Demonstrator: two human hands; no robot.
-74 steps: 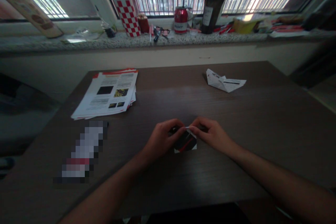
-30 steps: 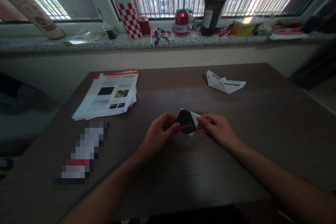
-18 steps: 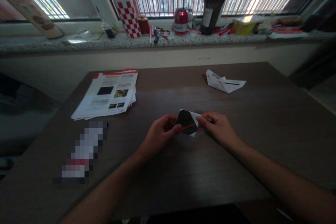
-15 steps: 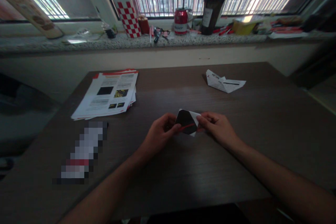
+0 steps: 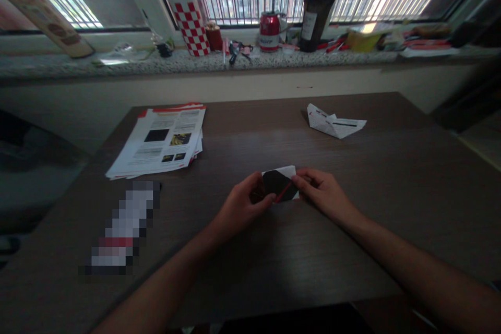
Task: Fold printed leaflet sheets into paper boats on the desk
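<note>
The person's left hand (image 5: 243, 202) and right hand (image 5: 324, 190) pinch a folded paper (image 5: 276, 182) (seemingly partway shaped, not finished); at one o'clock, a paper boat (image 5: 340, 128) looks complete.

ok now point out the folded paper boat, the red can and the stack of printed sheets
Paper boat (image 5: 341, 128): head view, middle of its hull
Red can (image 5: 270, 25): head view, upper side
Printed sheets (image 5: 159, 147): head view, top sheet
</note>
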